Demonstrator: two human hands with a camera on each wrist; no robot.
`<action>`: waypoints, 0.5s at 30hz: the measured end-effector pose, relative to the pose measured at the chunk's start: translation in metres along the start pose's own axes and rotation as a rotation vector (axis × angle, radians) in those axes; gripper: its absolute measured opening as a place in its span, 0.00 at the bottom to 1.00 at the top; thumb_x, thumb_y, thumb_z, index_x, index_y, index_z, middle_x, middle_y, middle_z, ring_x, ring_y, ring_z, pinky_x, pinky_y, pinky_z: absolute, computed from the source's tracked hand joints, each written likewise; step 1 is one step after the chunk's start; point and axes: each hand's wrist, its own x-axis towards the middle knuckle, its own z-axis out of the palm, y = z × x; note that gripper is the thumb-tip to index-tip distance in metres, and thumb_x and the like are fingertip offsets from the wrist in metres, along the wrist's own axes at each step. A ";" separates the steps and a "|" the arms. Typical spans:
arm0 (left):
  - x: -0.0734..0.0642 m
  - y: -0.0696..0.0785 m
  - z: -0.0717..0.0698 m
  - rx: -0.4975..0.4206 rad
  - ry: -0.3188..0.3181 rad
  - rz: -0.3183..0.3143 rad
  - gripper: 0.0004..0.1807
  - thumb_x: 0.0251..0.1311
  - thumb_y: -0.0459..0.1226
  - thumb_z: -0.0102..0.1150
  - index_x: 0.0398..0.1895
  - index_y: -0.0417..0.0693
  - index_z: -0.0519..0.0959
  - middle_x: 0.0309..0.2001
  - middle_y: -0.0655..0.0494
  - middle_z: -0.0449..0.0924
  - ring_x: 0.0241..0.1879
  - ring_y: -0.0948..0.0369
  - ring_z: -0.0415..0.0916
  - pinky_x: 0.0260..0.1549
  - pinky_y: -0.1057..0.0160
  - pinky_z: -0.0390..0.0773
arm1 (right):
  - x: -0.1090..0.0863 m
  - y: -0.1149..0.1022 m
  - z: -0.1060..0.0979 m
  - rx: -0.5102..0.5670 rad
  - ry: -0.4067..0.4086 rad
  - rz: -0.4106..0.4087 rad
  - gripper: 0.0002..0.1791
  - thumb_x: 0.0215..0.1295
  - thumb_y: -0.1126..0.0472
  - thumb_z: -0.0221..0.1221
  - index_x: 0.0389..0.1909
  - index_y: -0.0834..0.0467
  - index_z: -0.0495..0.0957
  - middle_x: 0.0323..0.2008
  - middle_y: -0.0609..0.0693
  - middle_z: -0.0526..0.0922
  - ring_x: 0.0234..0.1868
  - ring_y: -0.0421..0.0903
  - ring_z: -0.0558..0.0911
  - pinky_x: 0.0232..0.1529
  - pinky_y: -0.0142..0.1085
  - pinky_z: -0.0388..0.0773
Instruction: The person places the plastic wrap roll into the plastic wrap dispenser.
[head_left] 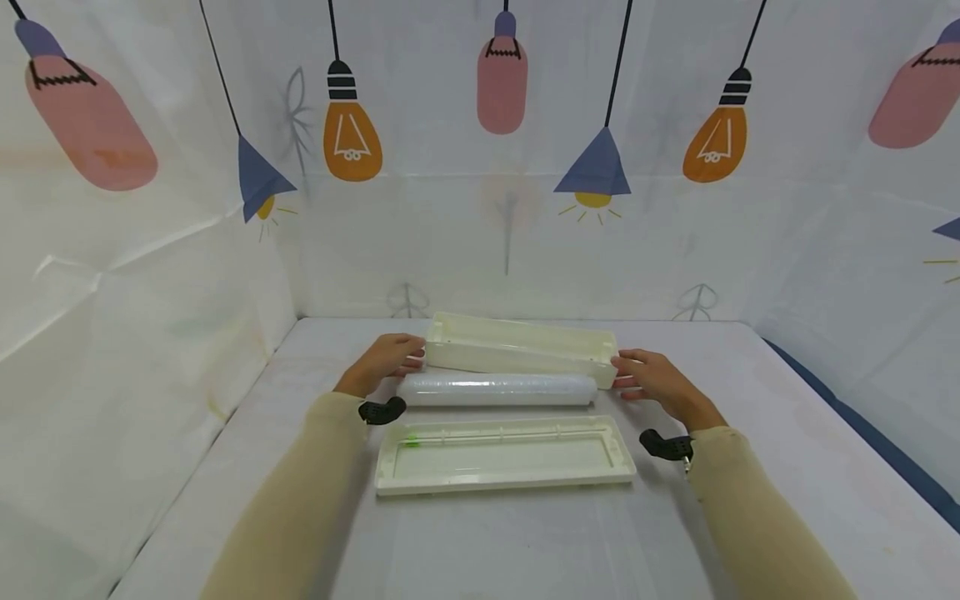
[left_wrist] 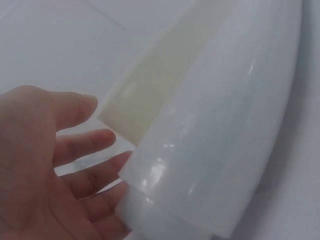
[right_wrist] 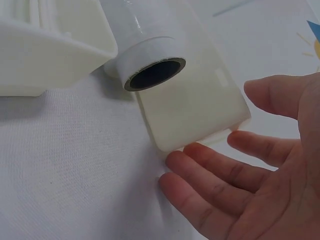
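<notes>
A long cream plastic box (head_left: 525,358) lies at the back of the table with its hollow side up. Just in front of it is a roll of clear plastic film (head_left: 495,390), whose hollow cardboard core (right_wrist: 155,74) shows in the right wrist view. My left hand (head_left: 384,363) is at the box's left end, its fingers loosely spread and the fingertips close to the box and the roll end. At the opposite end, my right hand (head_left: 654,379) has its relaxed fingertips right at the box's end wall. Nearer me lies a matching cream frame-like lid (head_left: 506,462).
Along the lid runs a thin rod with a small green piece (head_left: 411,441) near its left end. A white-covered table (head_left: 510,550) carries everything. Behind it hangs a white sheet (head_left: 450,233) printed with lamps. Each wrist wears a black camera band (head_left: 384,411).
</notes>
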 end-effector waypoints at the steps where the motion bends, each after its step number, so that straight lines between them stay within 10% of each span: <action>1: 0.001 0.000 0.001 -0.005 0.001 -0.001 0.29 0.76 0.48 0.50 0.69 0.37 0.69 0.63 0.37 0.73 0.60 0.47 0.76 0.60 0.50 0.73 | 0.000 0.000 0.000 -0.002 0.000 0.000 0.41 0.78 0.48 0.52 0.76 0.71 0.48 0.64 0.72 0.69 0.60 0.63 0.77 0.56 0.47 0.78; 15: 0.003 0.006 0.009 -0.062 0.005 -0.018 0.28 0.77 0.44 0.48 0.71 0.34 0.66 0.62 0.36 0.72 0.61 0.45 0.74 0.62 0.51 0.71 | 0.000 0.002 0.000 -0.010 -0.001 -0.021 0.41 0.77 0.49 0.53 0.76 0.71 0.49 0.65 0.73 0.68 0.59 0.62 0.78 0.57 0.48 0.78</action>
